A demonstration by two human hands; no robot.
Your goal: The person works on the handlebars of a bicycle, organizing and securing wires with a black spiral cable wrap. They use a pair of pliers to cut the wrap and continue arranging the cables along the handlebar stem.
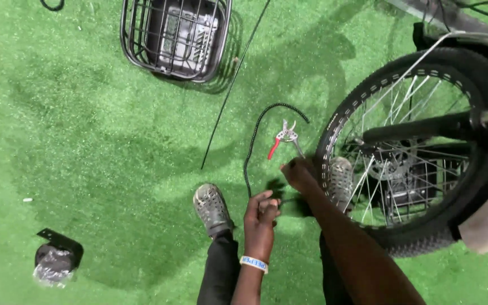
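My left hand is closed around the lower end of a black cable that arcs up over the green turf. My right hand grips one handle of red-handled cutting pliers, whose jaws point up near the cable's far end. Both hands are low, just left of a bicycle wheel with a black tyre and silver spokes. My two grey shoes stand on the turf beside my hands.
A black wire basket sits at the top. A long thin black rod or cable lies diagonally on the turf. A black bracket with a plastic-wrapped part lies at lower left. The bicycle frame fills the right side.
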